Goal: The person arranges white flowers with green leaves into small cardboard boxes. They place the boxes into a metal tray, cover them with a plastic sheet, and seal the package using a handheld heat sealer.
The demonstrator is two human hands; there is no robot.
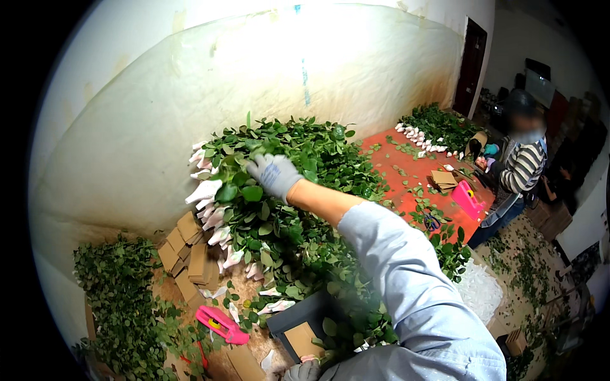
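A large pile of leafy green rose stems [298,165] lies in front of me, its heads in pale pink-white sleeves [204,192] along the left side. My right arm stretches over the pile. In a grey glove, my right hand [277,176] rests on the leaves near the sleeved heads; foliage hides its fingertips, so its grip is unclear. At the lower edge my gloved left hand [302,371] is partly cut off, beside a pale pink flower head [309,358]. Next to it stands a dark grey open box [293,317] with a cardboard piece [303,340] against it.
Folded cardboard pieces [198,263] and a pink stapler-like tool [222,325] lie at left, near heaped leaves [121,298]. On the right, a red table [406,168] bears more sleeved flowers [438,130], scissors [431,222] and another pink tool [467,201]. A person [524,159] stands there.
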